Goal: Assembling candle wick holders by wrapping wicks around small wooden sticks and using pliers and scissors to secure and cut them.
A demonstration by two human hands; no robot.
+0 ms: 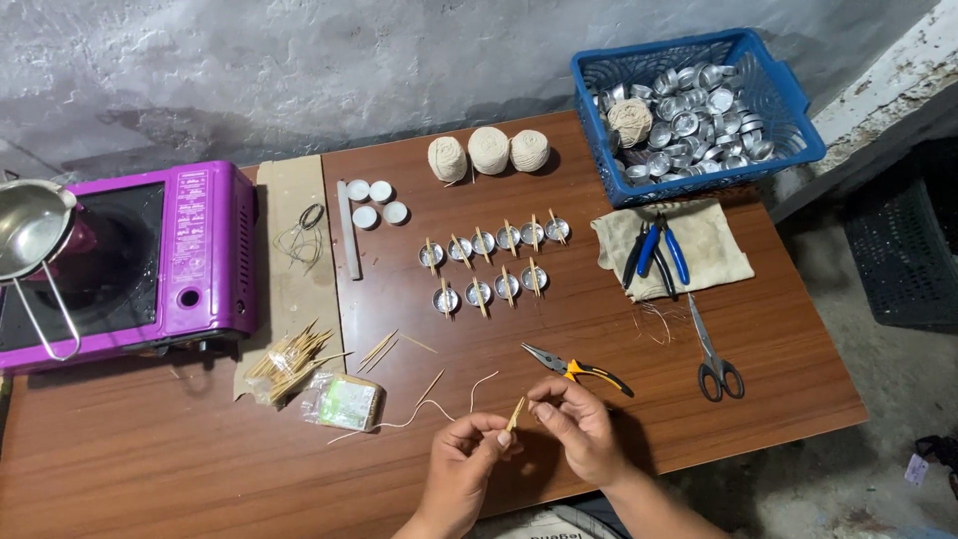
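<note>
At near table edge: left hand [461, 461] and right hand [577, 423], fingertips pinched together on small wooden stick [515, 412], stick tilted between both hands. White wick string [419, 411] trailing left from left hand across wooden table [778, 339]. Just beyond hands: yellow-handled pliers [579, 367]. Farther right: scissors [711, 351], blue-handled pliers on cloth [718, 250]. Mid-table: two rows of small metal cups [494, 265], each with stick laid across. Behind: three string balls [489, 152], blue basket [788, 100] of empty cups. Left side: loose stick pile [289, 357], purple portable stove [190, 250].
</note>
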